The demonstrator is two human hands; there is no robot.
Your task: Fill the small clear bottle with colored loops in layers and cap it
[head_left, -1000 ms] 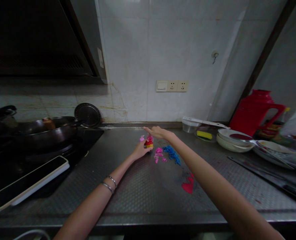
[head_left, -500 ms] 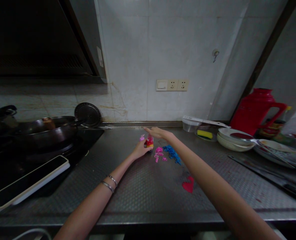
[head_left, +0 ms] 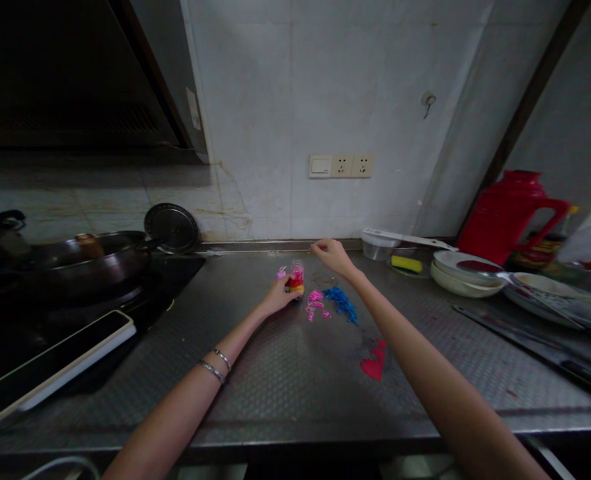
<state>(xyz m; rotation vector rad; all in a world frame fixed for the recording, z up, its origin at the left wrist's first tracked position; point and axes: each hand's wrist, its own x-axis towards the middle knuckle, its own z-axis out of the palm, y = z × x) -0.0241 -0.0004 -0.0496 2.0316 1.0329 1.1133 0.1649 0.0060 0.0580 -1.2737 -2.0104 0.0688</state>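
My left hand (head_left: 276,297) is wrapped round a small clear jar (head_left: 297,275) that stands upright on the metal counter, with red and yellow contents showing inside. A small pink piece with a loop (head_left: 281,272) is just beyond my left fingers. My right hand (head_left: 332,255) is raised to the right of the jar, apart from it, with fingers curled together; whatever they may pinch is too small to make out. Nearer to me lie a pile of pink bands (head_left: 315,301) and a pile of blue bands (head_left: 342,303). A red heart-shaped piece (head_left: 374,363) lies beside my right forearm.
A phone-like device (head_left: 58,363) lies on the left beside the stove with a pan (head_left: 95,267). On the right are a plastic cup (head_left: 376,248), a yellow sponge (head_left: 406,265), stacked bowls (head_left: 460,283), a long dark utensil (head_left: 530,350) and a red thermos (head_left: 500,217).
My right hand has moved right, away from above the jar, and its fingers have gone from stretched out to curled. My left hand still holds the jar. The view has shifted slightly.
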